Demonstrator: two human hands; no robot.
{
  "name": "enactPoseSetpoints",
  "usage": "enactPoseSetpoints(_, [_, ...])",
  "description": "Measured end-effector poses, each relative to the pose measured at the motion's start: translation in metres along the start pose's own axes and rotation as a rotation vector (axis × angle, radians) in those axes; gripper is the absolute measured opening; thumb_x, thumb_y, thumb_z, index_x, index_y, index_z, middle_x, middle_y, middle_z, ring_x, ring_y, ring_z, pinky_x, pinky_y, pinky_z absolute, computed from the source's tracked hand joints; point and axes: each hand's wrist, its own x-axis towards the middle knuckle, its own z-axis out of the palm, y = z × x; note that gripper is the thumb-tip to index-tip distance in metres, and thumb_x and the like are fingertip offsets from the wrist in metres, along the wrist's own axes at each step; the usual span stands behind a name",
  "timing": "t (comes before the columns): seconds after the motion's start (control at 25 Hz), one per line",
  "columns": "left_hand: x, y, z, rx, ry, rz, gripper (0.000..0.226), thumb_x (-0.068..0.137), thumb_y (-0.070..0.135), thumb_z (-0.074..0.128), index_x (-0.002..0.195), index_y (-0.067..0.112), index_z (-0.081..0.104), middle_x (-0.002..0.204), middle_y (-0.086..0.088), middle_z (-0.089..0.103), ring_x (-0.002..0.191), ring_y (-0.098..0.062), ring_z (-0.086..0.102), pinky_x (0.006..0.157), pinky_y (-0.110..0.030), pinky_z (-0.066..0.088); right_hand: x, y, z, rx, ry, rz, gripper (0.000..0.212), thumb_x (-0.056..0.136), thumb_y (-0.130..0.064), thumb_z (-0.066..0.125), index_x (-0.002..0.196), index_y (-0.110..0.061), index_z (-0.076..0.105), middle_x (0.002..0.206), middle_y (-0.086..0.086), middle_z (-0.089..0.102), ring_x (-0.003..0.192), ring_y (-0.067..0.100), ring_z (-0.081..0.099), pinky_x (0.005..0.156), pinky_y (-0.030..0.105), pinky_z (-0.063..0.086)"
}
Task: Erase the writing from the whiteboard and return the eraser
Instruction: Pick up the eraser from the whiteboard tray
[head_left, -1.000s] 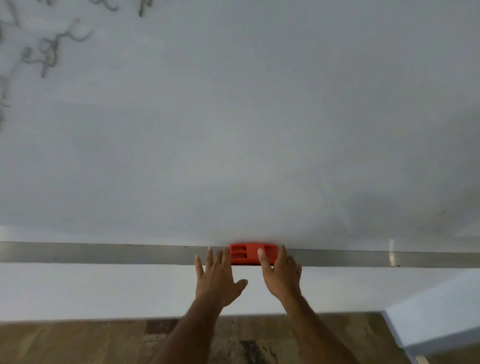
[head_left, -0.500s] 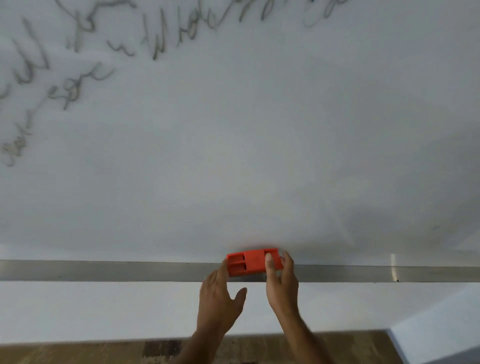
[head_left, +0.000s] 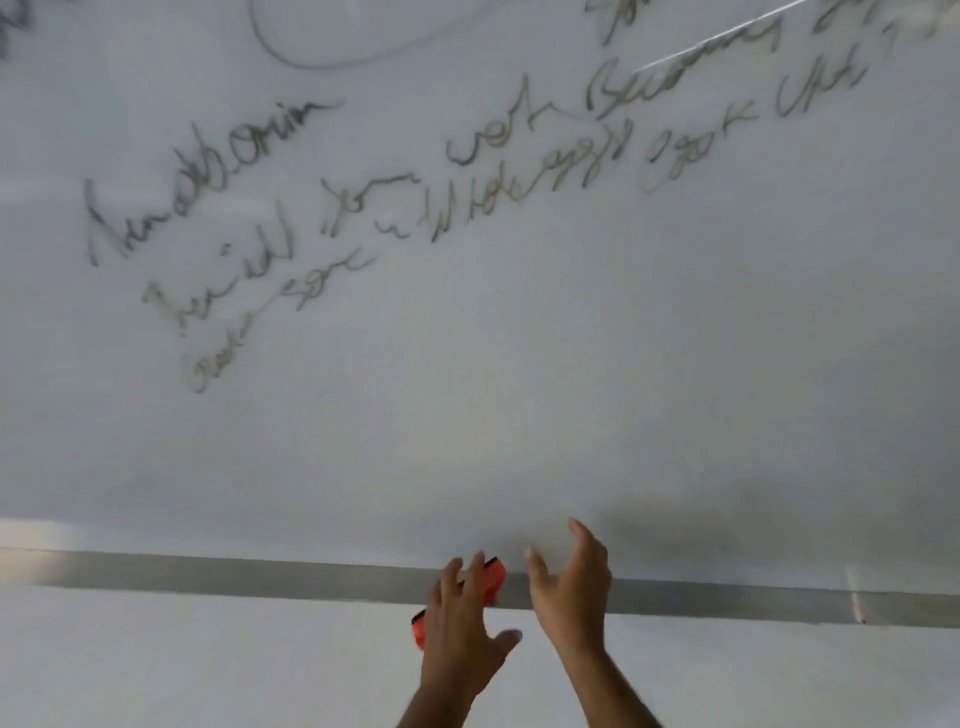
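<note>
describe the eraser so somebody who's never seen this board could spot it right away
Find the long grey metal ledge running along the bottom of the whiteboard. Near its middle, two bare hands are raised in front of it; the eraser is in the left hand, tilted, its ends poking out on either side of the fingers. It is the only bright orange-red thing in a scene otherwise white and grey.

whiteboard (head_left: 519, 389) face broad, flat, nothing mounted on it; hand can sweep freely up to handwriting (head_left: 363, 218) across upper part. metal ledge (head_left: 208, 577) juts along bottom edge, only barrier low down. left hand (head_left: 462, 623) with red eraser (head_left: 491, 577) and right hand (head_left: 571, 587) crowd ledge centre; ledge bare either side.
</note>
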Motion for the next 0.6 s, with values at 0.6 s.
enactPoseSetpoints(0.6, [0.013, -0.048, 0.011, 0.179, 0.24, 0.106, 0.08, 0.101, 0.03, 0.056, 0.165, 0.018, 0.01, 0.149, -0.005, 0.049, 0.127, -0.024, 0.054, 0.1, -0.036, 0.05, -0.045, 0.026, 0.053, 0.295, -0.052, 0.236, 0.051, 0.092, -0.029, 0.072, 0.136, -0.02, 0.049, 0.134, 0.002, 0.059, 0.118, 0.022, 0.058, 0.093, 0.032, 0.049])
